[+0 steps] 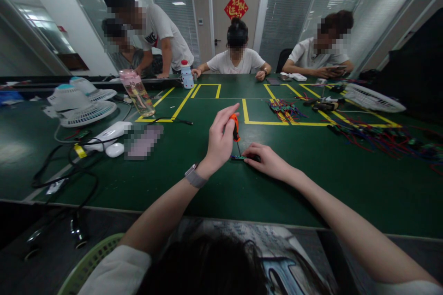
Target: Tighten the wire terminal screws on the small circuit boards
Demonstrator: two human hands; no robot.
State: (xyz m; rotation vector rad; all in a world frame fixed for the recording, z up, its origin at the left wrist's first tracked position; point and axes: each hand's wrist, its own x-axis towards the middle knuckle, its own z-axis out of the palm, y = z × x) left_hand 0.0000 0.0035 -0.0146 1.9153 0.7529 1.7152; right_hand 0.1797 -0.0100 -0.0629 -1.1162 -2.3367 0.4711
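My left hand (221,134) is up off the table with its fingers held together against the orange and black handle of a screwdriver (236,127). The thin shaft points down, and its tip meets a small green circuit board (238,158) lying on the green tabletop. From the right, my right hand (265,160) pinches the near end of that board between thumb and fingers and keeps it flat. Part of the board is covered by those fingers. Whatever lies directly under the screwdriver tip is too small to make out.
Circuit boards with red and blue wires (285,109) lie ahead right, and a larger wired heap (384,140) spreads farther right. To the left are a pink-lidded bottle (137,93), white fans (81,108) and black cables (65,168). Several people sit or stand across the table.
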